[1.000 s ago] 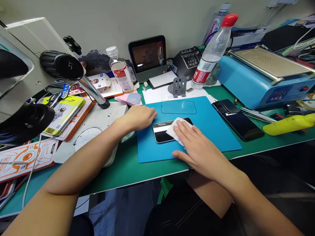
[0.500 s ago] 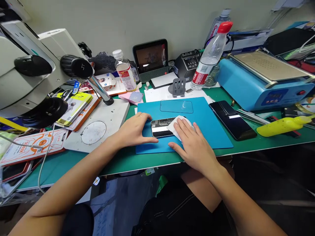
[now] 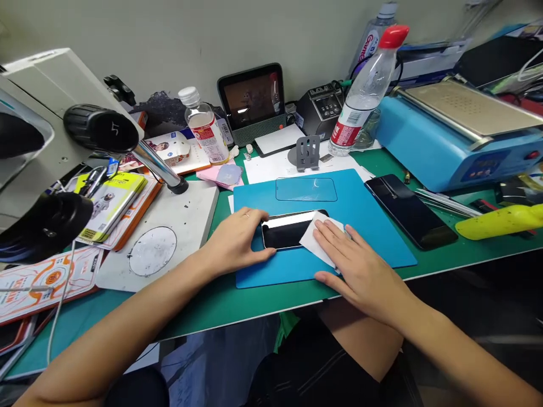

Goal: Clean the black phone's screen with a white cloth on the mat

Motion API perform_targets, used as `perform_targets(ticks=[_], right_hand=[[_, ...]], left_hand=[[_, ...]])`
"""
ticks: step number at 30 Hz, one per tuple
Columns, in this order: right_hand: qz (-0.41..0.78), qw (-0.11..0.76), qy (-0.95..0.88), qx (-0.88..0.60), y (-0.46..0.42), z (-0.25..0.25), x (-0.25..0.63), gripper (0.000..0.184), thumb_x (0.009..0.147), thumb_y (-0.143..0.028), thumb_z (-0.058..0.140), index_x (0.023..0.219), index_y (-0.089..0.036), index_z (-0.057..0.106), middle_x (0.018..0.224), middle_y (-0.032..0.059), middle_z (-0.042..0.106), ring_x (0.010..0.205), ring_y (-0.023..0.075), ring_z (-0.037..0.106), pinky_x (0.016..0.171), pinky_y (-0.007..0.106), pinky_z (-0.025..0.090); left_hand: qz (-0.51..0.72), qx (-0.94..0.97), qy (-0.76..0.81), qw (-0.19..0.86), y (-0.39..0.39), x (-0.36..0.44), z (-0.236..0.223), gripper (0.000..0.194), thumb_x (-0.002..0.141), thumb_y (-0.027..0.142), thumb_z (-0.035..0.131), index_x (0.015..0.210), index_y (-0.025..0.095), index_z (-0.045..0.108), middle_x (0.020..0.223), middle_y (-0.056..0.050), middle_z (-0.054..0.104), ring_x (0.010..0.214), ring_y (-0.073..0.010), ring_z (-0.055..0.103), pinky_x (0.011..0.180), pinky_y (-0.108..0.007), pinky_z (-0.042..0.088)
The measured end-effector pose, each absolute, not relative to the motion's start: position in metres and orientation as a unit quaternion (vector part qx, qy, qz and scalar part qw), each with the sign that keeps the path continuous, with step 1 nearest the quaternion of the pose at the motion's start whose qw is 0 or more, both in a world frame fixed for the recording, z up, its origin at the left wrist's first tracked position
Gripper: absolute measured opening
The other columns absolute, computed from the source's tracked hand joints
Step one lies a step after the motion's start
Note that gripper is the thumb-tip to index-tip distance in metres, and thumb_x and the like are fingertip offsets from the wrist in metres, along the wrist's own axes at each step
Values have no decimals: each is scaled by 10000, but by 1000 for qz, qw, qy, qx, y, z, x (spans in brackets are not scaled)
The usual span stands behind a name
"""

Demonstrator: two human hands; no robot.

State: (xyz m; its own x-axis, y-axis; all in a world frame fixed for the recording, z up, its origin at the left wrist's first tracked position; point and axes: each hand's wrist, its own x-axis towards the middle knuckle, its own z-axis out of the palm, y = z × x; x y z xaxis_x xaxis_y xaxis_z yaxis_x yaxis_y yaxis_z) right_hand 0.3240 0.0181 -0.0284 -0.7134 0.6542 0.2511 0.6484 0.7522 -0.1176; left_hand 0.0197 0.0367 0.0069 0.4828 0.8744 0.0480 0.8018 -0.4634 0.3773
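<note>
A smartphone point(image 3: 286, 233) lies face up on a blue mat point(image 3: 377, 226), with a bright reflection along its glass. My left hand point(image 3: 240, 240) grips its left end, fingers at the top corner and thumb at the lower one. Under the fingers of my right hand point(image 3: 350, 260), a white wipe point(image 3: 316, 243) is pressed flat over the phone's right part, hiding that end. Just behind the phone rests a clear screen protector point(image 3: 305, 190) with a dark outline.
A second dark phone point(image 3: 409, 209) lies right of the mat, near a yellow squeeze bottle point(image 3: 500, 221) and tweezers. Farther right stands a blue heating plate machine point(image 3: 432, 147). Red-capped and white-capped bottles, a phone stand point(image 3: 307, 152) and a small display are behind. A microscope base point(image 3: 156, 226) is at left.
My right hand has slid the wipe slightly right along the phone, baring more glass. My left hand now sits tighter against the phone's left end. The camera view has shifted a little.
</note>
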Motion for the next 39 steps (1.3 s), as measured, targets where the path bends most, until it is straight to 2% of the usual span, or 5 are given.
perform_targets(ticks=[10,16,19,35,39], right_hand=[[64,85,-953,-285,57,-14,329,788,1010,-503,541,1660,-231,188,1667,131,354,1538,329,347,1198,619,376],[44,170,-977,-121,99,1,322,455,1002,-257,599,1452,-184,592,1415,87,678,1355,237,606,1164,449,489],[30,183,-981,-59,122,7,306,358,994,-276,609,1313,-136,695,1350,101,719,1285,234,663,1127,418,530],[44,248,-965,-74,142,10,310,226,935,-201,634,1088,-148,790,1129,73,810,1089,223,767,1031,368,605],[11,205,-975,-90,136,12,319,298,945,-225,624,1188,-110,754,1230,106,770,1140,259,746,1038,419,606]], left_hand=[[135,826,505,210,39,21,9,398,809,375,738,1072,230,477,1075,-81,640,988,-270,611,836,-421,540],[99,856,471,188,42,11,23,346,857,353,695,1050,238,432,1156,-91,628,982,-256,648,814,-395,552],[99,862,461,185,49,6,24,342,875,334,690,1050,240,412,1253,-107,597,1012,-246,645,837,-389,556],[126,832,484,240,59,9,13,391,846,332,720,1039,249,390,1185,-77,580,1011,-232,603,850,-392,548],[125,829,486,246,57,9,13,378,854,336,719,1028,249,395,1175,-72,578,986,-224,597,839,-386,547]])
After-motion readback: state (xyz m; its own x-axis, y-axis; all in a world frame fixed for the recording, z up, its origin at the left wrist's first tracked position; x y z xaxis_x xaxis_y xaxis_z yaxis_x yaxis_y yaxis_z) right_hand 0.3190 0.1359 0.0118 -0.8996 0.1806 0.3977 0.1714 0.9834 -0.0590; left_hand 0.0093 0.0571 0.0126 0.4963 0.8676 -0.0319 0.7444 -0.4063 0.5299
